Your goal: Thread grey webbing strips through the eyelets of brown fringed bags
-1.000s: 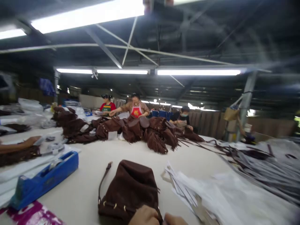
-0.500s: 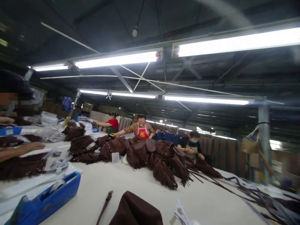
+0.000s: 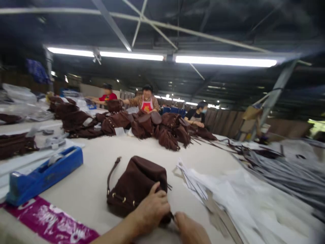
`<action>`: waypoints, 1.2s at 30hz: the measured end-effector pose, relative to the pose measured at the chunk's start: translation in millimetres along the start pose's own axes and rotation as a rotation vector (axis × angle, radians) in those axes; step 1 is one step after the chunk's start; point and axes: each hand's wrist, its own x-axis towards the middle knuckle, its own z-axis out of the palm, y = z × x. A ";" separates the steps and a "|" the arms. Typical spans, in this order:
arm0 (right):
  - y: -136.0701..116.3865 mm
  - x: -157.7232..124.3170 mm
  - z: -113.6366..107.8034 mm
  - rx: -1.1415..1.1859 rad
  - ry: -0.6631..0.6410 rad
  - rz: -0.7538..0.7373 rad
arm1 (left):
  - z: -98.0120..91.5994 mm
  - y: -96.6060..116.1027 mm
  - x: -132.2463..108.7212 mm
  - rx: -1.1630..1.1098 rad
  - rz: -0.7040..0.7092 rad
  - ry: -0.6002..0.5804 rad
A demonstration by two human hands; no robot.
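A dark brown bag (image 3: pixel 142 176) with gold eyelets and a thin strap lies on the pale table (image 3: pixel 96 176), right in front of me. My left hand (image 3: pixel 152 210) is closed on the bag's right side, near its lower corner. Just to the right, my right hand (image 3: pixel 189 227) pinches a thin dark strip that comes out at that corner. Its fingertips are partly blurred.
A blue tape dispenser (image 3: pixel 45 174) stands at left above a purple printed strip (image 3: pixel 53 222). White sheets (image 3: pixel 228 193) spread at right. Brown fringed bags (image 3: pixel 142 123) are heaped across the back, with several people beyond. Grey straps (image 3: pixel 279 173) lie far right.
The view has tipped down, so the whole bag, the purple strip and the white sheets now show. Both my hands have come into view at the bag. The near-left person has left the view.
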 end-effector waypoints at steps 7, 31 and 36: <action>-19.9 1.8 -26.6 0.001 -0.148 -0.087 | -9.7 -4.4 -2.8 -0.045 0.081 -0.005; -52.0 43.5 -61.8 0.901 -0.670 0.323 | -50.1 103.8 -11.5 -1.948 -1.183 0.057; -64.0 46.7 -47.8 1.031 -0.633 0.394 | -32.9 107.5 -17.2 -1.982 -1.369 0.191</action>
